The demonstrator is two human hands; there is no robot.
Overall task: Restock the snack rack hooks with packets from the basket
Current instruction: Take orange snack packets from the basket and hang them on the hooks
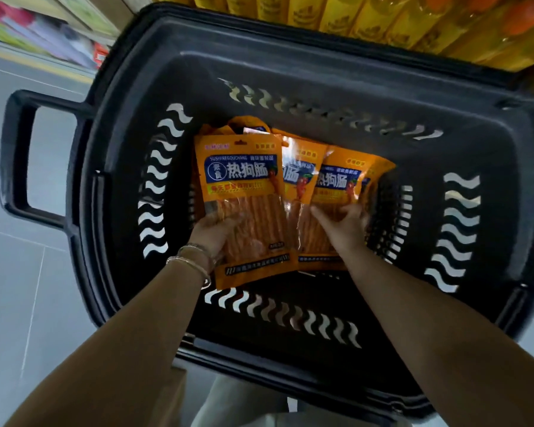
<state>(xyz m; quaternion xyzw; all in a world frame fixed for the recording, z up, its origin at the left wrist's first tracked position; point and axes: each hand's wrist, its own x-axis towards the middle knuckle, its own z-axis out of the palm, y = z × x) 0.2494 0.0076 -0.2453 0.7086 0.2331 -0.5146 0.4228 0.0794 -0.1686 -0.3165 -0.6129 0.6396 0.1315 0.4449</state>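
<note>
A black plastic basket [290, 84] sits below me and holds several orange snack packets with blue labels. My left hand [211, 231] grips the lower left edge of the front packet [244, 192], thumb over its clear window. My right hand [344, 228] reaches in beside it, and its fingers curl on a second packet [336, 180] at the right of the pile. More packets lie overlapped under and behind these two. The snack rack hooks are out of view.
The basket's loop handle [19, 155] sticks out to the left over a grey tiled floor [19, 288]. Yellow packaged goods [367, 20] line a shelf just beyond the basket's far rim. Blurred shelves [43, 32] run along the upper left.
</note>
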